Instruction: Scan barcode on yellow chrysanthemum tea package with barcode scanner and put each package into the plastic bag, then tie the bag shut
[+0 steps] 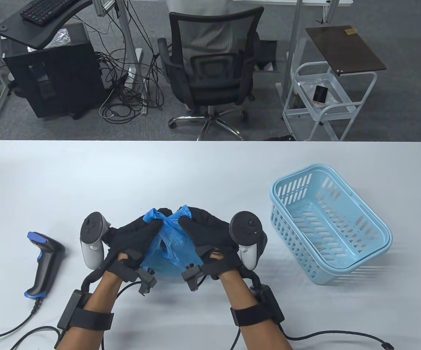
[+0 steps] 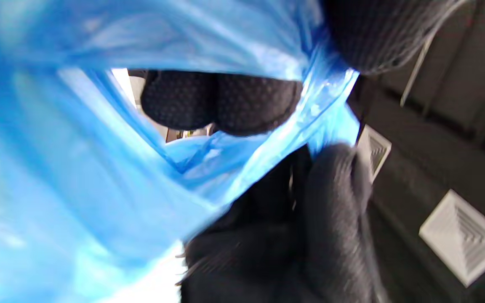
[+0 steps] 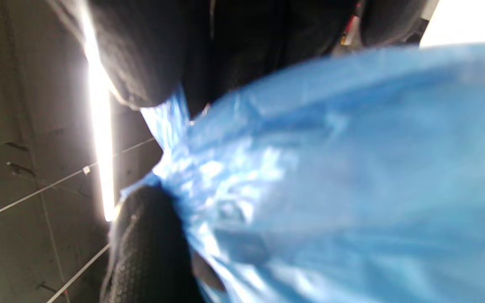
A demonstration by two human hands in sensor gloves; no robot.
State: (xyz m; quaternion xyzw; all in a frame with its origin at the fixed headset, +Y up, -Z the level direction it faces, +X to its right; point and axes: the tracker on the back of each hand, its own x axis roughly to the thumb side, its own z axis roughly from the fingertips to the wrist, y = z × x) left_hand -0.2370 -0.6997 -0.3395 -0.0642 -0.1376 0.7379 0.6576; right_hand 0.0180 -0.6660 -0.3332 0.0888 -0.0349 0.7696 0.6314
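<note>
A blue plastic bag (image 1: 168,251) sits on the white table (image 1: 210,171) near its front edge, between both gloved hands. My left hand (image 1: 148,228) pinches the bag's left handle strip and my right hand (image 1: 192,224) pinches the right one; the two strips cross above the bag. The left wrist view shows blue film (image 2: 78,168) stretched taut between black gloved fingers (image 2: 335,185). The right wrist view shows the bag (image 3: 352,176) close up, with a twisted strip gripped by fingers (image 3: 145,248). No yellow tea package shows; the bag's contents are hidden. The barcode scanner (image 1: 44,266) lies at the left.
A light blue plastic basket (image 1: 329,240) stands tilted at the right of the table with nothing visible in it. The scanner's cable (image 1: 10,330) trails to the front left edge. Beyond the table stand an office chair (image 1: 210,69) and a white cart (image 1: 323,98).
</note>
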